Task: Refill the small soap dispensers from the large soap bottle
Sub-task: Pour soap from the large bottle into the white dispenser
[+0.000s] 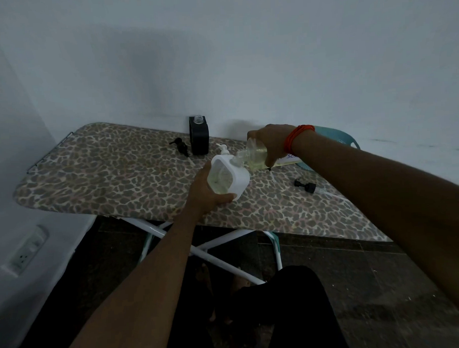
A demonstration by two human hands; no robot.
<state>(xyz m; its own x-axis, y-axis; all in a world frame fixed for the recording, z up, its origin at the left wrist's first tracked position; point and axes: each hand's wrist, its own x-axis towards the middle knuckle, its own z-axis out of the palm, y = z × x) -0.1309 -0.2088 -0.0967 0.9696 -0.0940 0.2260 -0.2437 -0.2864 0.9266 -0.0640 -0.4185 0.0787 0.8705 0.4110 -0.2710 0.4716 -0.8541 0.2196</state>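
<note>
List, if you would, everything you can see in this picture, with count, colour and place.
ironing board: 1, leopard print, by the wall
black dispenser: 1, black, upright at the board's back
black pump: 1, black, lying left of it
white dispenser: 1, white, held tilted
white pump: 1, white, behind it
large soap bottle: 1, clear, yellowish soap, neck at white dispenser's opening
black cap: 1, black, board's right part
teal item: 1, teal, behind right wrist
wall socket: 1, white, lower left
wristband: 1, orange-red, right wrist
left hand: 1, grips white dispenser
right hand: 1, grips large soap bottle
</note>
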